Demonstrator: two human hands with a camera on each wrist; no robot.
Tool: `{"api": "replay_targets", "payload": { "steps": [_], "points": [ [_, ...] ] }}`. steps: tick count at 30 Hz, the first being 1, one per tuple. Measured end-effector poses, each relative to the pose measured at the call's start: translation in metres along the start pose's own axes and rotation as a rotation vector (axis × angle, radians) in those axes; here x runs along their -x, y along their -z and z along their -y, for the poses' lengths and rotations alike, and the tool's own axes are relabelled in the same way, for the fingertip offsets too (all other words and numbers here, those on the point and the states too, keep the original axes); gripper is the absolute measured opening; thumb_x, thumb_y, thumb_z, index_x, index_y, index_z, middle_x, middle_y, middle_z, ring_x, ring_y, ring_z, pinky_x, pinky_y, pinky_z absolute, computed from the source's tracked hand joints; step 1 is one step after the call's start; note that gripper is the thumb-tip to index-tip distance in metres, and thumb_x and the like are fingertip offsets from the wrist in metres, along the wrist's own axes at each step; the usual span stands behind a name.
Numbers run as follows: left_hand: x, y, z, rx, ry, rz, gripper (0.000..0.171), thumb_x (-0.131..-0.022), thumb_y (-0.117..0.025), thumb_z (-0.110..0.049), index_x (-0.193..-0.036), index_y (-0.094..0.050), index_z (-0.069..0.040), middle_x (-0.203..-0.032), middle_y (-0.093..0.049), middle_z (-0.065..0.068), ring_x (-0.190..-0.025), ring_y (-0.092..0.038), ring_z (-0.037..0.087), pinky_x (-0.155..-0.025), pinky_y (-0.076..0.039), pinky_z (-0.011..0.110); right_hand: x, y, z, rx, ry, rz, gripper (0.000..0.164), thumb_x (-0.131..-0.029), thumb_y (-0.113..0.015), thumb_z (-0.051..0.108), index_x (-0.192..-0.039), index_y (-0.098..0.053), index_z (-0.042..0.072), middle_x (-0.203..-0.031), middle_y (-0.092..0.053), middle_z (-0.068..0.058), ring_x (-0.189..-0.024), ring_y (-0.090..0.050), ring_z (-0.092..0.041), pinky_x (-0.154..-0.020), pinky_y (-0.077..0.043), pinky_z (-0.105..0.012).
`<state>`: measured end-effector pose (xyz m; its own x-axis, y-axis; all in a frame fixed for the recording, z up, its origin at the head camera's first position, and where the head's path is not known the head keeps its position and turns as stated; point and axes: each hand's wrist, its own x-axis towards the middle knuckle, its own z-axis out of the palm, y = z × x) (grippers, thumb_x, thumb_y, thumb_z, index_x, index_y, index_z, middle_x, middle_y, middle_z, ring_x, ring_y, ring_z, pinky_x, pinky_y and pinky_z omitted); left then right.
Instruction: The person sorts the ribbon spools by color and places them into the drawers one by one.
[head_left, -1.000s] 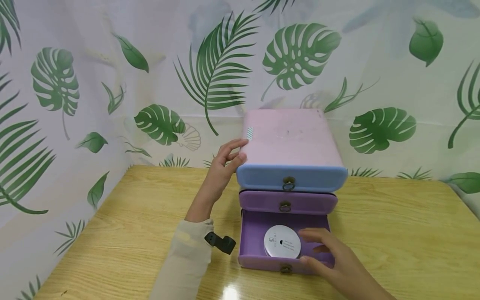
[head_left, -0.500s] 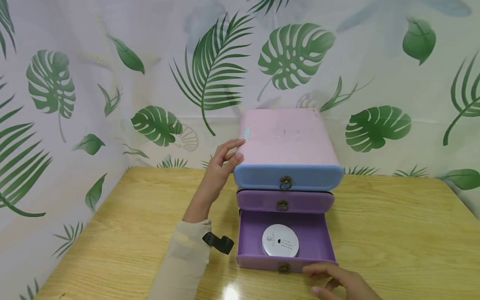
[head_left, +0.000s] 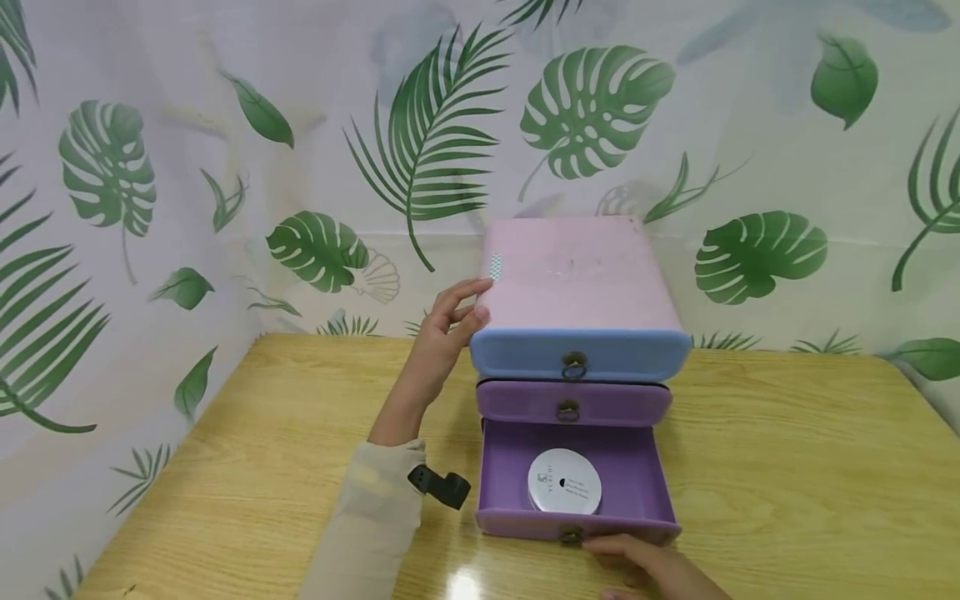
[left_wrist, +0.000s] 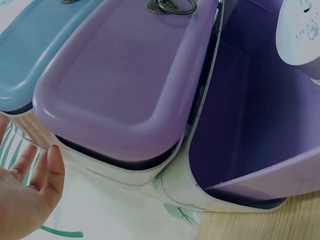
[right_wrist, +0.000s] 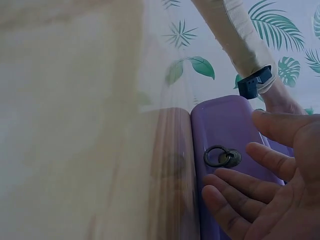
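A small cabinet with a pink top (head_left: 577, 271) has a blue upper drawer (head_left: 517, 354) and a purple middle drawer (head_left: 517, 402). Its purple bottom drawer (head_left: 517, 523) is pulled out, and a round white disc-shaped item (head_left: 564, 483) with printing and a dark centre hole lies inside. My left hand (head_left: 444, 333) rests against the cabinet's upper left side, thumb near the blue drawer's corner. At the bottom drawer's front, my right hand (head_left: 656, 568) has its relaxed fingers just beside the metal ring pull (right_wrist: 216, 156). Whether they touch the drawer is unclear.
The cabinet stands on a wood-grain table (head_left: 300, 433). Behind it hangs a leaf-printed cloth (head_left: 322, 167). A black strap device (head_left: 442, 486) sits on my left wrist. Ring pulls stick out from the upper drawers.
My right hand has moved from over the drawer, beside the white disc, down to the drawer's front and then left toward the ring pull. The left hand stays in place.
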<state>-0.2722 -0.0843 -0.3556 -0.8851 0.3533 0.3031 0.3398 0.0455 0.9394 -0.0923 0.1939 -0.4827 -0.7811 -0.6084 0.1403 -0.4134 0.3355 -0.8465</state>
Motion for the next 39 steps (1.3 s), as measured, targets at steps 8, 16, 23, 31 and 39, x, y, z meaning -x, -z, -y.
{"api": "replay_targets", "payload": {
  "steps": [8,16,23,31,39],
  "points": [
    [0.0,0.0,0.0,0.01,-0.005,-0.003,0.069,-0.09,-0.056,-0.06,-0.142,-0.048,-0.015,-0.151,-0.03,0.003,-0.133,-0.041,0.031,-0.1,-0.046,0.047,-0.004,-0.002,-0.002,-0.029,0.074,0.0,0.042,-0.091,-0.065,0.004,-0.131,-0.054,0.003,-0.129,-0.059,-0.006,-0.116,-0.052,0.006,-0.081,-0.052,-0.019],
    [-0.002,-0.001,0.0,0.018,-0.005,-0.004,0.063,-0.092,-0.056,-0.054,-0.142,-0.048,-0.015,-0.151,-0.031,0.003,-0.132,-0.041,0.03,-0.101,-0.046,0.047,-0.004,-0.007,0.0,-0.103,0.091,-0.006,0.043,-0.09,-0.062,-0.002,-0.132,-0.053,0.007,-0.124,-0.056,0.002,-0.107,-0.054,0.005,-0.076,-0.053,-0.022],
    [-0.003,-0.001,0.0,0.017,-0.009,-0.009,0.077,-0.084,-0.056,-0.067,-0.141,-0.048,-0.015,-0.15,-0.031,0.002,-0.132,-0.042,0.03,-0.1,-0.046,0.046,-0.011,-0.009,0.005,-0.352,-0.077,0.089,0.042,-0.097,-0.054,0.006,-0.137,-0.046,-0.001,-0.132,-0.053,0.013,-0.108,-0.055,0.006,-0.084,-0.05,-0.019],
    [-0.002,-0.001,0.001,0.011,0.002,-0.015,0.07,-0.089,-0.057,-0.06,-0.141,-0.048,-0.014,-0.151,-0.031,0.003,-0.132,-0.042,0.03,-0.099,-0.047,0.044,-0.022,-0.013,0.008,-0.408,-0.035,0.111,0.045,-0.101,-0.047,0.005,-0.139,-0.035,-0.015,-0.13,-0.043,-0.043,-0.11,-0.057,0.004,-0.089,-0.05,-0.017],
    [-0.002,-0.002,-0.001,-0.011,0.01,-0.014,0.042,-0.1,-0.049,-0.024,-0.141,-0.049,-0.016,-0.15,-0.032,0.001,-0.133,-0.042,0.03,-0.097,-0.047,0.043,-0.029,-0.017,0.011,-0.503,-0.069,0.081,0.049,-0.102,-0.045,0.008,-0.138,-0.03,-0.022,-0.13,-0.036,-0.05,-0.11,-0.057,0.005,-0.089,-0.049,-0.015]
  ]
}}
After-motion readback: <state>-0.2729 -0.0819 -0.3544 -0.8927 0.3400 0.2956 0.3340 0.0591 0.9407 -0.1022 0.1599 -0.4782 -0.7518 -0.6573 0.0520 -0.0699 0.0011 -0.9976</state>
